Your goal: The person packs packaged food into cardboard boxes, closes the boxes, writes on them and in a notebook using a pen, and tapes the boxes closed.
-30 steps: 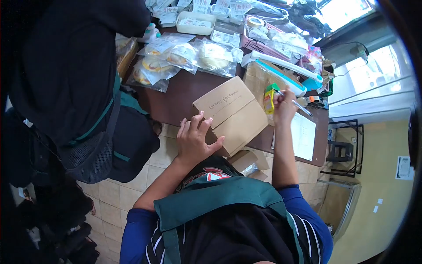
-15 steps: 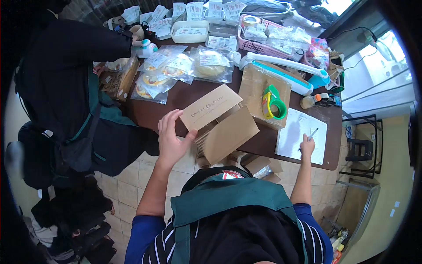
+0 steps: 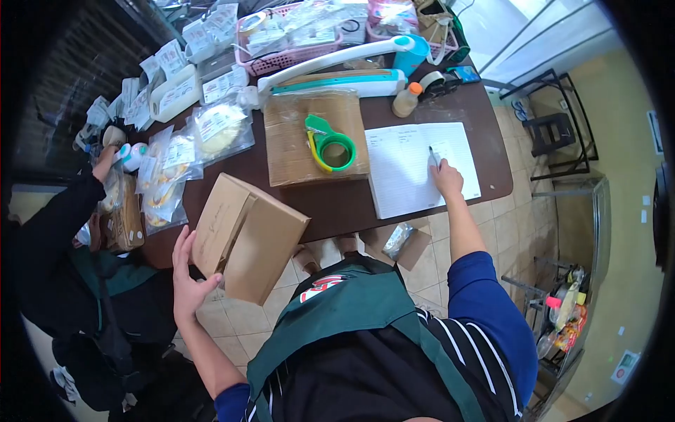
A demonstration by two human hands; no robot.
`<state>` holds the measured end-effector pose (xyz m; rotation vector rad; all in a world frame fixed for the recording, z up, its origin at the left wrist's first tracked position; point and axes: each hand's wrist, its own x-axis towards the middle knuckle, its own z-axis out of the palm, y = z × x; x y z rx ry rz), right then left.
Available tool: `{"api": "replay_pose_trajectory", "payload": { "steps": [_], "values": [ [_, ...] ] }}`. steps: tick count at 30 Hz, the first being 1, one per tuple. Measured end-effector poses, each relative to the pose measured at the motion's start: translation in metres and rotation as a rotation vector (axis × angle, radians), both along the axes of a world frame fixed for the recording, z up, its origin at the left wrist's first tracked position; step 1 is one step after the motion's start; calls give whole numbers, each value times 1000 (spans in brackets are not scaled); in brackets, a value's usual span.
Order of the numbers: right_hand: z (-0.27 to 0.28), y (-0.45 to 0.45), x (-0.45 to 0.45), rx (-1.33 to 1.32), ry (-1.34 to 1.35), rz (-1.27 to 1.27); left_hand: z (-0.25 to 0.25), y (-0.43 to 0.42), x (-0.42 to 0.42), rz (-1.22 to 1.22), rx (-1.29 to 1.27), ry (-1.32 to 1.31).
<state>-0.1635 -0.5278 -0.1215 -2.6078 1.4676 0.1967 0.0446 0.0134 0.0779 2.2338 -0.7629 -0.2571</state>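
Note:
My left hand (image 3: 188, 285) grips the left end of a cardboard box (image 3: 271, 235), thumb in front and fingers along the side. The box sits tilted at the table's front edge, with a narrow gap between its top flaps and faint handwriting on one. My right hand (image 3: 448, 181) is closed around a pen (image 3: 433, 156) over the right page of an open lined notebook (image 3: 394, 179). A few handwritten lines show near the tops of its pages. Behind the left hand's box, a green tape dispenser (image 3: 341, 151) lies on a larger taped carton (image 3: 285, 123).
A long white-and-teal sealer (image 3: 337, 83) lies behind the carton. Plastic-bagged goods (image 3: 221, 130) and a pink basket (image 3: 288, 60) fill the left and back. A bottle with an orange cap (image 3: 406, 102) stands behind the notebook. At left, a co-worker's arm (image 3: 67, 211) reaches over the table.
My view has swung right, so the table appears shifted left. The box in my left hand is turned and tilted differently. My right hand still holds the pen over the notebook.

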Motion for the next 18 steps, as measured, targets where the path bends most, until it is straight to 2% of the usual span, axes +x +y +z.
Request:
{"api": "replay_pose_trajectory", "payload": {
  "steps": [2,4,6,8,9,10,11,12,13,14,15,16,18],
  "values": [
    [-1,-1,0,-22,-24,149,1,-2,-2,-1,28,26],
    [1,3,4,-64,-129,142,-8,3,3,22,123,11],
    [14,16,22,-111,-237,143,-22,9,9,217,-165,202],
    [43,47,55,127,-739,213,-67,58,32,403,-282,204],
    [68,75,75,243,-923,289,-80,55,37,404,-276,204],
    [92,103,92,445,-942,341,-91,45,49,667,-414,310],
    [109,130,111,584,-1107,537,-93,36,56,797,-475,366],
    [124,154,130,635,-1149,728,-95,27,63,930,-549,413],
    [144,173,149,556,-1250,1051,-93,16,64,917,-527,565],
    [144,193,167,715,-1205,1147,-92,8,66,903,-506,714],
    [146,209,183,875,-1151,1243,-92,4,69,904,-509,710],
    [158,220,194,945,-929,1375,-93,2,71,875,-515,648],
    [155,243,219,833,-618,1622,-96,1,72,872,-526,572]
  ]
}}
